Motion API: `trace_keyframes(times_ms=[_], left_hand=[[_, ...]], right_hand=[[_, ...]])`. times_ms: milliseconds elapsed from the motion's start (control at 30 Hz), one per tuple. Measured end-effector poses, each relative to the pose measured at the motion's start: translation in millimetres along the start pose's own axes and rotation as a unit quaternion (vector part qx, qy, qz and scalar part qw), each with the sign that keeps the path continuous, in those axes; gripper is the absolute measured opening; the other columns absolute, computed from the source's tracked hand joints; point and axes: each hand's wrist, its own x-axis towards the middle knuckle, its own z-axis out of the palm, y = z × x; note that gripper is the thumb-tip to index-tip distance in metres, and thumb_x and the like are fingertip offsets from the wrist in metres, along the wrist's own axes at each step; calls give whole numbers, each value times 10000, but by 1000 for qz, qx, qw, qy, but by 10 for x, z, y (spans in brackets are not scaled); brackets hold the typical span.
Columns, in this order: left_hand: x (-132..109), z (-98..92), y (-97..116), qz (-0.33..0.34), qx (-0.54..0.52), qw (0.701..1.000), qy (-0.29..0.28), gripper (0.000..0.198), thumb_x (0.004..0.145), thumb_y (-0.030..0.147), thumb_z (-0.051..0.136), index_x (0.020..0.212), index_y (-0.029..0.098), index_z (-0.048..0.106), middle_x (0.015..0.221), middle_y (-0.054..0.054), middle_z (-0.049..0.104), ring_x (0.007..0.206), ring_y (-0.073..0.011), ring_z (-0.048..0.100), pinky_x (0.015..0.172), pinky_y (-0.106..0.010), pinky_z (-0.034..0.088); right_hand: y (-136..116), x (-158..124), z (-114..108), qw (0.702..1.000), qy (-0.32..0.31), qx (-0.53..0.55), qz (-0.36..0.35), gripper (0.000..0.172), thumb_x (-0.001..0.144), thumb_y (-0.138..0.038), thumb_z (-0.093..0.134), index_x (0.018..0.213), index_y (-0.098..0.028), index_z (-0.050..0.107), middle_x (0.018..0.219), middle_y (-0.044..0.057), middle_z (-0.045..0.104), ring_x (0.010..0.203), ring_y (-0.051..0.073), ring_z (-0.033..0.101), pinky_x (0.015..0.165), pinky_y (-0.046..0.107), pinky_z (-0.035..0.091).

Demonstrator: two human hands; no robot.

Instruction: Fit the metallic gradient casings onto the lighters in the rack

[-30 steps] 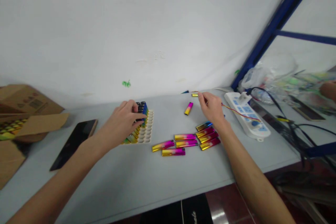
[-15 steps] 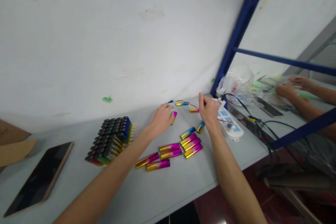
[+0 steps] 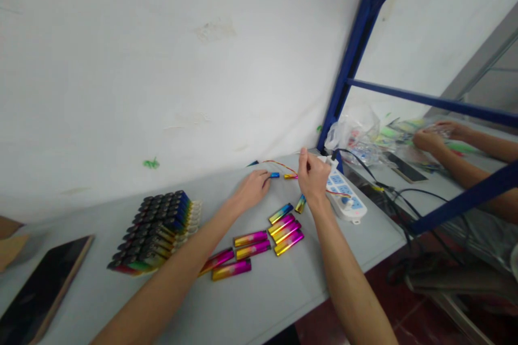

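My left hand (image 3: 253, 192) reaches to the back of the table, fingers closed around one end of a shiny lighter-shaped piece whose blue end (image 3: 274, 175) sticks out to the right. My right hand (image 3: 313, 175) is curled with its thumb up, beside the power strip; its grip is hidden from me. A gold-and-pink piece (image 3: 290, 176) lies against its left side. A thin red-yellow wire (image 3: 279, 163) runs behind the pieces toward this hand. Several pink-and-gold lighter-shaped pieces (image 3: 251, 249) lie in front, with a blue-and-gold one (image 3: 280, 213) above them.
A block of upright black-topped lighters (image 3: 157, 226) stands left of my forearm. Farther left lie a dark tablet (image 3: 44, 285) and cardboard (image 3: 12, 250). At right are a white power strip (image 3: 343, 194), black cables, a blue metal frame (image 3: 352, 54) and another person's hands (image 3: 431, 140) over plastic bags.
The view has shifted slightly. My left hand has moved right onto the blue-ended piece; the pink piece by its fingers is out of sight. My right hand stays by the power strip.
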Motion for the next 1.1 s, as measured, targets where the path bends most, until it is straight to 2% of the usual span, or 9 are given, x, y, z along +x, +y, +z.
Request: trace_keyframes(times_ms=[67, 167, 300, 400, 533, 633, 700, 867, 1100], left_hand=[[-30, -80, -59, -33, 34, 999, 1, 382, 1115, 220, 414, 1337, 183, 723, 1353, -126, 760, 1314, -259, 676, 1197, -406, 498], [72, -192, -195, -102, 97, 990, 2, 434, 1119, 161, 351, 1415, 154, 668, 1371, -164, 725, 1332, -265, 653, 1185, -408, 489], [270, -246, -345, -146, 161, 975, -48, 405, 1077, 107, 447, 1405, 158, 678, 1265, -187, 717, 1246, -288, 678, 1077, -411, 541], [356, -246, -396, -138, 186, 967, -105, 339, 1079, 233, 605, 1408, 182, 668, 1307, -151, 707, 1191, -290, 699, 1024, -468, 585], [428, -289, -463, -114, 203, 959, -160, 419, 1063, 401, 690, 1424, 193, 643, 1366, -117, 694, 1155, -276, 715, 1002, -516, 614], [489, -351, -527, -95, 210, 955, -185, 404, 1089, 368, 643, 1458, 202, 637, 1334, -115, 713, 1154, -278, 722, 1020, -516, 598], [522, -387, -560, -85, 213, 954, -195, 382, 1111, 277, 568, 1482, 235, 648, 1300, -118, 730, 1161, -285, 732, 1020, -475, 582], [498, -409, -572, -79, 217, 954, -189, 503, 1094, 113, 402, 1501, 248, 664, 1261, -167, 727, 1156, -299, 744, 964, -376, 556], [407, -459, -398, -97, 190, 965, -150, 483, 1072, 106, 433, 1467, 247, 673, 1206, -141, 718, 1095, -274, 751, 968, -362, 557]], right_hand=[[-18, -8, 4, 1000, -2, 7, -6, 570, 1157, -473, 324, 631, -255, 361, 551, -10, 468, 524, 130, 383, 603, 341, 267], [-38, -18, 10, 1000, -7, 16, -9, 556, 1155, -462, 334, 638, -258, 349, 553, -18, 448, 524, 133, 375, 605, 343, 262], [-59, -35, 28, 999, -30, 20, -10, 564, 1156, -457, 335, 631, -255, 342, 553, -21, 445, 524, 132, 372, 608, 335, 259], [-72, -54, 52, 999, -43, 17, -10, 575, 1159, -468, 323, 627, -250, 346, 555, -21, 449, 527, 128, 373, 607, 327, 255], [-81, -71, 74, 998, -52, 28, -18, 574, 1160, -469, 322, 631, -250, 364, 562, -18, 464, 527, 129, 381, 606, 331, 256], [-79, -73, 77, 998, -56, 32, -19, 576, 1160, -469, 326, 629, -250, 370, 567, -12, 477, 533, 131, 399, 609, 337, 259], [-76, -74, 79, 998, -59, 30, -17, 578, 1160, -472, 329, 629, -249, 379, 569, -9, 487, 534, 132, 406, 610, 340, 261], [-86, -103, 101, 997, -77, 26, -16, 578, 1163, -475, 328, 638, -246, 406, 582, 2, 520, 545, 138, 420, 622, 342, 267], [-124, -159, 170, 991, -131, 29, -26, 529, 1161, -436, 351, 676, -253, 456, 630, 21, 574, 592, 167, 494, 638, 339, 307]])
